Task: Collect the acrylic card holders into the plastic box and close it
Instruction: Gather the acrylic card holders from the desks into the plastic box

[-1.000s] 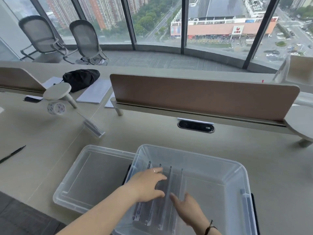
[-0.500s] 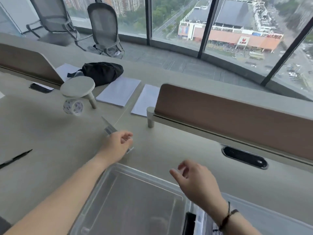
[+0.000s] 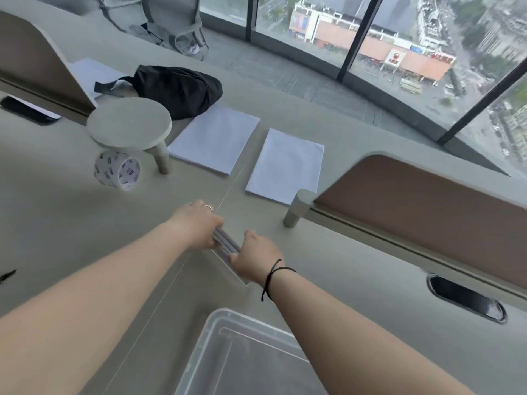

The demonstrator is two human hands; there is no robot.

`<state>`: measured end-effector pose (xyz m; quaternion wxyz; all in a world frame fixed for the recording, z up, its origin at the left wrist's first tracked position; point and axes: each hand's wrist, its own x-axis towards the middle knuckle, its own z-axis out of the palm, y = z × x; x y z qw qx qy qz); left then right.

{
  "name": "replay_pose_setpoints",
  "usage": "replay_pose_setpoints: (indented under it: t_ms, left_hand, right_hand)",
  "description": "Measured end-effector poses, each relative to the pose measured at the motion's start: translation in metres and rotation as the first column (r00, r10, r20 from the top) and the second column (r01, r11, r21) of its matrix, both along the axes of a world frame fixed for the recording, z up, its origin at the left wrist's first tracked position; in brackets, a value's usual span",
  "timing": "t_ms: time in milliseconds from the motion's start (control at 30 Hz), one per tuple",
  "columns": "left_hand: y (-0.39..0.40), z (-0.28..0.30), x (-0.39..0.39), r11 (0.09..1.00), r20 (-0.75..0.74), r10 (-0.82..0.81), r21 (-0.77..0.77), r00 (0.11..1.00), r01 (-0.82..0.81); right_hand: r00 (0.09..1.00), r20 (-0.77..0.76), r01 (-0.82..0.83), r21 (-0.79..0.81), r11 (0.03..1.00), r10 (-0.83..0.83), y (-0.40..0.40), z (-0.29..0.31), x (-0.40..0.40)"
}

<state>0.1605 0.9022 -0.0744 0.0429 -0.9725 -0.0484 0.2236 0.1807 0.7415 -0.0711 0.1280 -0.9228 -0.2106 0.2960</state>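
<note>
A clear acrylic card holder (image 3: 226, 244) stands on the beige desk, mid-frame. My left hand (image 3: 196, 225) grips its far left end and my right hand (image 3: 253, 256) grips its near right end, fingers closed on the edges. The holder's lower edge shows beside my right wrist. At the bottom of the frame lies a clear plastic piece, the box's lid (image 3: 236, 354), flat on the desk. The box itself and the holders in it are out of view.
A tape roll (image 3: 117, 172) sits under a small round stand (image 3: 129, 124). Two paper stacks (image 3: 214, 139) (image 3: 285, 165), a black bag (image 3: 179, 91), a brown desk divider (image 3: 422, 206) and a cable slot (image 3: 466, 297) lie around. A phone (image 3: 25, 111) is at far left.
Both hands left the box and reached forward-left. The left hand got to the holder first; now both hands grip it. The view swung left, away from the box.
</note>
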Motion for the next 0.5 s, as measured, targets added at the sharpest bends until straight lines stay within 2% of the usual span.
replay_pose_setpoints:
  t_ms: [167,367,500]
  left_hand:
    - [0.009,-0.022,0.005,0.998,0.076,-0.061,-0.007,0.995,0.062]
    - [0.016,-0.038,0.001,0.993,0.206,-0.112,-0.008,0.972,0.117]
    - [0.012,-0.033,0.0,0.997,0.184,-0.063,-0.023,0.981,0.068]
  right_hand:
    - [0.996,-0.092,0.015,-0.084,0.996,-0.023,0.017,-0.026,0.007]
    - [0.995,-0.084,0.058,-0.039,0.998,-0.061,0.015,-0.03,0.002]
    - [0.994,-0.098,0.051,-0.049,0.998,-0.056,0.016,-0.029,0.002]
